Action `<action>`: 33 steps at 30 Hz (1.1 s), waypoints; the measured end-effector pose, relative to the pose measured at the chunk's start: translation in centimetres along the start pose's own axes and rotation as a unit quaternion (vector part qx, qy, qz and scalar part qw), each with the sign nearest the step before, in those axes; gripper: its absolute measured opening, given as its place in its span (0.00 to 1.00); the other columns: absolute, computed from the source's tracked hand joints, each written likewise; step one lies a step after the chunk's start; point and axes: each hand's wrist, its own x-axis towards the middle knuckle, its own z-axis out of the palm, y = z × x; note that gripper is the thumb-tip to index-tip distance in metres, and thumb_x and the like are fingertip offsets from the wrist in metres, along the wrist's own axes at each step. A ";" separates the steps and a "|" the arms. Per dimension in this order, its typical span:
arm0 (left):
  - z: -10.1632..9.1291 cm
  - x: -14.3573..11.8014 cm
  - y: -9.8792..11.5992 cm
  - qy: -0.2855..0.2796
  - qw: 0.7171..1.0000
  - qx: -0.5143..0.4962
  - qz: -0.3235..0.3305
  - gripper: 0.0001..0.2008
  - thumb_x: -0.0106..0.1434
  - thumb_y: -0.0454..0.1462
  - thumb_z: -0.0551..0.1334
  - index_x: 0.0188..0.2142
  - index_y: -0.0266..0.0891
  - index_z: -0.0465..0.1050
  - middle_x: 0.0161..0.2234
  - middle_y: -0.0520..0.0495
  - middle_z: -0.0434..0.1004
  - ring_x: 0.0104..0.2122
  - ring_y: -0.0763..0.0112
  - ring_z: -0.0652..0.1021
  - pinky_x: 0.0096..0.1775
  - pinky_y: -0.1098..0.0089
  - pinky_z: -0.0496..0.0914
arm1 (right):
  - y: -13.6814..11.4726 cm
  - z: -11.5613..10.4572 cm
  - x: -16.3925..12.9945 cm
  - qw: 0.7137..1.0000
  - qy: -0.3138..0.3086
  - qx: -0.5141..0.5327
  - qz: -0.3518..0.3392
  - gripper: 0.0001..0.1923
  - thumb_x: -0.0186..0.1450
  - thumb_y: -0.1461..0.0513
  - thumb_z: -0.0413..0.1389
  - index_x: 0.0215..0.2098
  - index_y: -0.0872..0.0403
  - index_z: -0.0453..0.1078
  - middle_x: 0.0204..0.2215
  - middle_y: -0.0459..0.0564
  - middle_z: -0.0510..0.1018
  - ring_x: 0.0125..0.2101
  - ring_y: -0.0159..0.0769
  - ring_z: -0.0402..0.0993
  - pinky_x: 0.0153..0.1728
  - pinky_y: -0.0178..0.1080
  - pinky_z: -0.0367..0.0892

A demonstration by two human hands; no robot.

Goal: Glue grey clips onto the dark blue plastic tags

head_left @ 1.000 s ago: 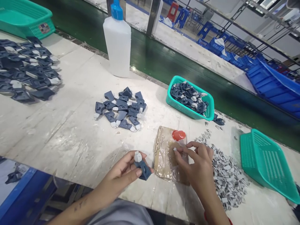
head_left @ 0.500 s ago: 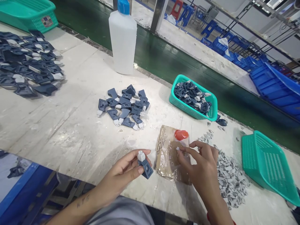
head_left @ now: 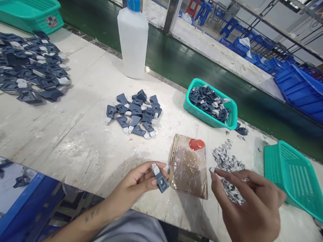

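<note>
Between the thumb and fingers of my left hand point(head_left: 142, 179) is a dark blue plastic piece with a light grey end point(head_left: 160, 179), grey end pointing up. My right hand point(head_left: 248, 198) pinches a small light grey piece point(head_left: 212, 170) between thumb and forefinger, over the table right of a cardboard pad point(head_left: 188, 168). The pad is covered in shiny, wet-looking film, and a red cap-like thing point(head_left: 196, 144) lies at its far end. Partly hidden under my right hand is a pile of small grey pieces point(head_left: 227, 158).
Several blue-and-grey pieces point(head_left: 136, 112) lie mid-table, with a bigger group point(head_left: 32, 70) at the left. A green basket point(head_left: 199, 116) holds similar pieces; another green basket point(head_left: 290, 174) stands at the right. A white bottle point(head_left: 133, 43) stands near the green belt point(head_left: 88, 20).
My right hand has moved right, off the cardboard pad to beside it, still pinching the small grey piece. My left hand has barely shifted, and the blue piece in it is turned slightly.
</note>
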 end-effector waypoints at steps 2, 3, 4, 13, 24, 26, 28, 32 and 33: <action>0.1 0.1 0.0 0.002 1.000 0.010 0.008 0.09 0.58 0.38 0.63 0.40 0.49 0.76 0.36 0.52 0.78 0.42 0.69 0.75 0.44 0.71 0.66 | -0.1 0.3 -0.2 0.999 -0.020 0.020 -0.015 0.04 0.58 0.63 0.59 0.32 0.54 0.71 0.32 0.50 0.67 0.29 0.31 0.60 0.37 0.42 0.54; 0.2 0.1 0.1 0.003 1.000 0.016 0.009 0.09 0.58 0.38 0.63 0.40 0.48 0.76 0.36 0.52 0.78 0.42 0.69 0.75 0.43 0.71 0.66 | -0.1 0.6 -0.4 0.999 -0.032 0.032 -0.023 0.04 0.58 0.63 0.59 0.32 0.55 0.70 0.32 0.50 0.67 0.29 0.31 0.59 0.37 0.42 0.54; 0.2 0.2 0.1 0.004 1.000 0.022 0.010 0.09 0.58 0.38 0.63 0.40 0.48 0.76 0.36 0.52 0.78 0.42 0.69 0.74 0.43 0.71 0.66 | 0.0 0.9 -0.5 0.998 -0.039 0.036 -0.022 0.04 0.58 0.63 0.59 0.32 0.55 0.70 0.32 0.50 0.67 0.29 0.31 0.59 0.37 0.42 0.54; 0.6 0.0 0.2 0.021 0.996 0.083 0.021 0.08 0.60 0.36 0.61 0.40 0.46 0.74 0.36 0.53 0.77 0.38 0.72 0.74 0.42 0.73 0.64 | -2.4 0.0 -0.9 0.999 0.005 0.030 0.016 0.06 0.58 0.62 0.59 0.34 0.53 0.70 0.31 0.48 0.67 0.27 0.29 0.59 0.35 0.41 0.54; 0.6 -0.2 0.5 0.017 0.980 0.194 0.043 0.06 0.62 0.36 0.57 0.40 0.43 0.70 0.36 0.52 0.70 0.38 0.70 0.70 0.43 0.70 0.61 | -6.3 1.1 -2.1 0.982 -0.066 0.178 0.023 0.08 0.58 0.63 0.59 0.36 0.53 0.69 0.31 0.48 0.64 0.32 0.31 0.59 0.32 0.35 0.56; 0.6 -0.2 0.4 0.015 0.979 0.200 0.045 0.06 0.63 0.36 0.57 0.40 0.44 0.69 0.37 0.52 0.70 0.39 0.69 0.70 0.44 0.70 0.61 | -6.3 1.2 -2.1 0.981 -0.070 0.179 0.019 0.07 0.58 0.63 0.59 0.36 0.53 0.69 0.32 0.48 0.64 0.33 0.31 0.59 0.33 0.35 0.56; 0.5 -0.2 0.3 0.013 0.978 0.204 0.049 0.06 0.63 0.36 0.57 0.40 0.44 0.69 0.37 0.52 0.70 0.40 0.69 0.70 0.44 0.69 0.61 | -6.4 1.2 -2.1 0.981 -0.072 0.178 0.018 0.07 0.58 0.63 0.59 0.36 0.53 0.69 0.32 0.48 0.64 0.33 0.31 0.59 0.33 0.36 0.56; 0.4 -0.2 0.1 0.013 0.976 0.208 0.055 0.07 0.63 0.36 0.57 0.40 0.45 0.69 0.38 0.52 0.70 0.41 0.68 0.70 0.44 0.69 0.61 | -6.7 1.3 -2.0 0.979 -0.081 0.184 0.025 0.08 0.58 0.63 0.59 0.36 0.53 0.69 0.32 0.48 0.64 0.33 0.32 0.59 0.34 0.36 0.56; 0.3 -0.1 0.1 0.014 0.977 0.208 0.054 0.07 0.63 0.36 0.57 0.40 0.45 0.69 0.37 0.52 0.70 0.40 0.69 0.70 0.44 0.70 0.61 | -6.7 1.4 -2.0 0.979 -0.086 0.183 0.022 0.08 0.58 0.64 0.59 0.36 0.53 0.69 0.32 0.48 0.64 0.33 0.32 0.59 0.34 0.37 0.56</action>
